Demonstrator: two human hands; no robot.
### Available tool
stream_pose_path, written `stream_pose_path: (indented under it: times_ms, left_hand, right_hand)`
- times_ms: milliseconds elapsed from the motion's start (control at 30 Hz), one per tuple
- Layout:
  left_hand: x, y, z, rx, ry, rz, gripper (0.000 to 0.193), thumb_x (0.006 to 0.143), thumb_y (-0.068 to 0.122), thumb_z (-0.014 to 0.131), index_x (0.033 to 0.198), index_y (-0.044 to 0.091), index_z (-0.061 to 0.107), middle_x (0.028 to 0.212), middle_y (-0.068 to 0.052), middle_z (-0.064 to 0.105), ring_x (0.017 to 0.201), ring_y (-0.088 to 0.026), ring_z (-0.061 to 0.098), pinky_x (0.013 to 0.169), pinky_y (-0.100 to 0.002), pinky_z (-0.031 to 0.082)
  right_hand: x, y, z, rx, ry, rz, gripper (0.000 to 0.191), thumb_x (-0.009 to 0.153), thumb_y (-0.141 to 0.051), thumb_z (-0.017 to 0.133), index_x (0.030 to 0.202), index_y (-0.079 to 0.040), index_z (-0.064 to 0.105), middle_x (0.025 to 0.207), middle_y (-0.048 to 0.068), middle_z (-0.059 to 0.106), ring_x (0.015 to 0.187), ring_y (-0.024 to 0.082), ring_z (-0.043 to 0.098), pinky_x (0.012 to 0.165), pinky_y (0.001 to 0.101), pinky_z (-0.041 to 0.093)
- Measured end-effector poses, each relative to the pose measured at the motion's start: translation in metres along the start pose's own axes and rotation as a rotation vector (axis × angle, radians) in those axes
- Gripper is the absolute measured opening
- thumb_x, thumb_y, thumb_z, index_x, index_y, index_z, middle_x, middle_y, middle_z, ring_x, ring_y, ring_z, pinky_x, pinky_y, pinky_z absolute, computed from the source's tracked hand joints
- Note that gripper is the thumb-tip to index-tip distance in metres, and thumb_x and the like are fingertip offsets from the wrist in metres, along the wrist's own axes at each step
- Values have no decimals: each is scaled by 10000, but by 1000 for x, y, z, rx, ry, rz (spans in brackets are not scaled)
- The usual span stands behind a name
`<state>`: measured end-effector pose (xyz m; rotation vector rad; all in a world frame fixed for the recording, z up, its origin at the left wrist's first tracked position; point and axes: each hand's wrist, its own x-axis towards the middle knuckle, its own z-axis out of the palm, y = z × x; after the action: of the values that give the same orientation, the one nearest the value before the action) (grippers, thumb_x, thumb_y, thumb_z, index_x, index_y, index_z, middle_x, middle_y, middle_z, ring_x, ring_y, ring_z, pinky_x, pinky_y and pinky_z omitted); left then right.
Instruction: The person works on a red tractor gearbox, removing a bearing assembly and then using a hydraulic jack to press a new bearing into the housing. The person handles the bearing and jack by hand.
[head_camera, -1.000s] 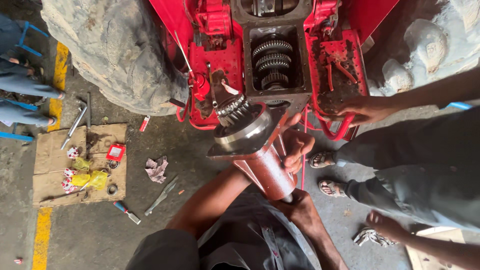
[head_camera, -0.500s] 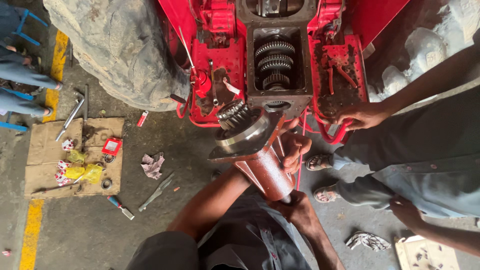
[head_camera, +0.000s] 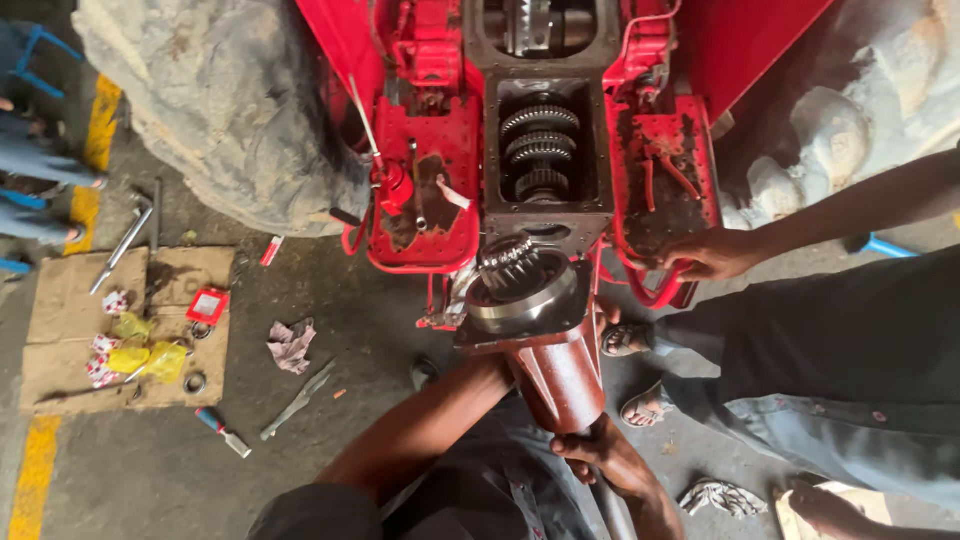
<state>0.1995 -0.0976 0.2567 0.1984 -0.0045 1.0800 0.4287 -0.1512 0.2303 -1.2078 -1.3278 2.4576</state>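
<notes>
You have one view only, from the camera on your head, and it looks almost straight down. At the bottom edge you see your own lap and forearms, so the lens sits directly above your body. Your right hand (head_camera: 600, 455) lies close beneath it, gripping the narrow end of the red housing (head_camera: 555, 375), which rises toward you and looms large. The open gearbox (head_camera: 540, 150) of the red tractor fills the top centre, a little farther off. The big tyre (head_camera: 230, 100) takes the upper left, the cardboard sheet (head_camera: 70, 300) on the floor the left edge. Another person's hand (head_camera: 705, 255) enters from the right.
</notes>
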Motion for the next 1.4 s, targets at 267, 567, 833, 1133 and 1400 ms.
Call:
stream_pose_path:
  times_ms: [267,567,833,1133,1400]
  left_hand:
    - [9,-11,-8,13,347,103,556,1055,519,417,1239,31,608,1135,-130,687,989,-253,686,903,-419,558]
    - [23,-18,-19,119,613,237,495,1050,468,431,1275,73,627,1242,-93,703,1105,-230,692,970,-432,568]
    - [31,-25,-68,195,821,178,417,1039,422,472,1244,105,650,1206,-43,723,1103,-200,685,957,-415,566]
    - [-15,-20,-51,559,687,323,498,1022,475,552,1369,119,586,1314,-100,655,1213,-262,608,1004,-454,496]
    - [7,-48,-84,91,578,141,643,963,503,606,1464,110,517,1392,-54,615,1216,-237,610,1008,-459,484]
  right_hand:
    - [0,-10,-14,127,95,-3,406,770,-79,801,1118,4,607,497,25,479,358,121,438,352,296,345]
    - [7,1,-18,190,198,-56,228,866,-82,763,774,-5,569,460,29,459,334,136,430,331,300,315]
    - [-2,-14,-10,156,276,10,242,869,-104,749,724,-19,574,471,37,484,344,131,449,328,299,327]
    - [-15,-33,-7,134,285,-73,341,898,-135,752,657,-25,537,477,46,501,352,145,495,343,301,363]
    - [-15,5,-20,115,373,102,125,877,-169,755,859,-61,693,596,53,555,489,168,539,456,332,415]
